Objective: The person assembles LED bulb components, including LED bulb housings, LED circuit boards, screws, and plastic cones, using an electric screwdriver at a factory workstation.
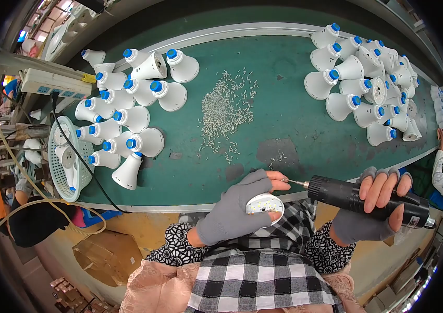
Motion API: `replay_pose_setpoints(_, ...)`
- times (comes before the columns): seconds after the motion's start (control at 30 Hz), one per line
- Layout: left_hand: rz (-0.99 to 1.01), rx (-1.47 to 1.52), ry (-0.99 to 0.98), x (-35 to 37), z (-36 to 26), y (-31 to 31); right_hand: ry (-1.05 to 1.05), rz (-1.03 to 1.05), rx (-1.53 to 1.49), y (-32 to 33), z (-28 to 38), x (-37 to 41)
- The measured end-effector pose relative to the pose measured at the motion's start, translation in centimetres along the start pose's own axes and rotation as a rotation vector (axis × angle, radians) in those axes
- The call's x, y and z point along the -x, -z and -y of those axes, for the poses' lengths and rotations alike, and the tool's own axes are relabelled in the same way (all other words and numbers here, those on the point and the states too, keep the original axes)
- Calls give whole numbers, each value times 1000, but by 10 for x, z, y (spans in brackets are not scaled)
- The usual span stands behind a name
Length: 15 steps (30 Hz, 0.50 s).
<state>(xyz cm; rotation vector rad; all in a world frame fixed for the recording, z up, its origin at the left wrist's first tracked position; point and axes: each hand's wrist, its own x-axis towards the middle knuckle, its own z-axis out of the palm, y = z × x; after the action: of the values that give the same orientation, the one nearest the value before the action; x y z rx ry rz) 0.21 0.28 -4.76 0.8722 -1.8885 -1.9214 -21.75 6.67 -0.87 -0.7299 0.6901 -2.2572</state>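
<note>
My left hand (232, 211), in a grey fingerless glove, is closed around a white lamp housing (264, 204). The round face of the housing, with small LEDs on it, points up toward me. In my right hand (380, 193), also gloved, lies a black electric screwdriver (336, 191), held level with its bit pointing left. The bit's tip meets the thumb-side fingertips of my left hand; whether a screw is on it is too small to tell. Beyond my hands, a loose pile of small screws (225, 112) is spread on the green table.
White lamp housings with blue caps (143, 141) cluster at left, and more (344, 106) crowd the right. A pale green basket (57, 161) stands at the left edge, near a power strip (54, 83) with a black cable. Another person's arm (442, 156) shows at far right.
</note>
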Motion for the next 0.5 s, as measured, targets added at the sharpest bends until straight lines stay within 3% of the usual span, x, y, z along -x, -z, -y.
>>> replay_pose_setpoints(0.5,-3,-62,-7,-3,2,0,-29,5,10,1,0,-4)
